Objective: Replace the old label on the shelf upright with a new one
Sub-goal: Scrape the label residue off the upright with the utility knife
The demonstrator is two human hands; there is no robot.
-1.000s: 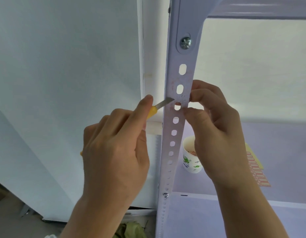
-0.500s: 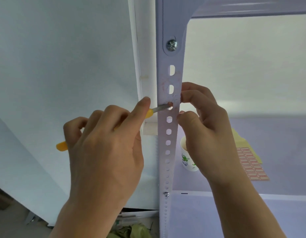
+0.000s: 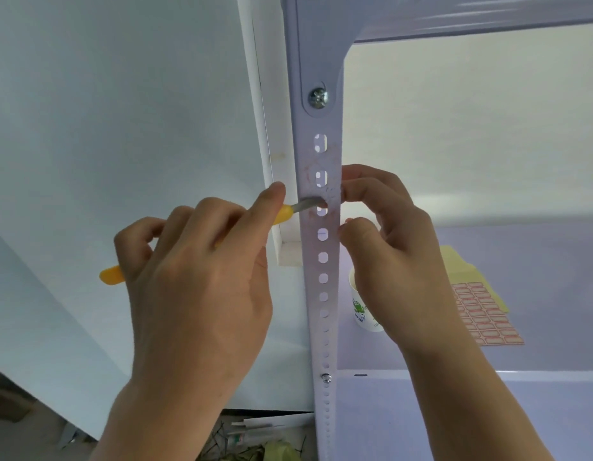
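Note:
A white perforated shelf upright [image 3: 321,287] runs down the middle of the head view, with faint reddish label residue [image 3: 309,181] around its upper slots. My left hand [image 3: 198,281] is shut on a yellow-handled scraper [image 3: 112,275], and its metal blade [image 3: 308,203] lies flat against the upright's face by a slot. My right hand [image 3: 388,247] grips the upright's right edge at the same height, fingers wrapped behind it. On the shelf behind lies a sheet of red-bordered labels [image 3: 484,316] on yellow backing.
A white paper cup [image 3: 361,311] with green print stands on the shelf board [image 3: 521,410] right of the upright, partly behind my right hand. A white wall panel [image 3: 122,128] fills the left. Clutter and papers [image 3: 265,430] lie on the floor below.
The blade tip has slid right along the upright's face, from its left edge to beside a slot. My head has shifted, so the upright sits more central. Both hands keep their grips.

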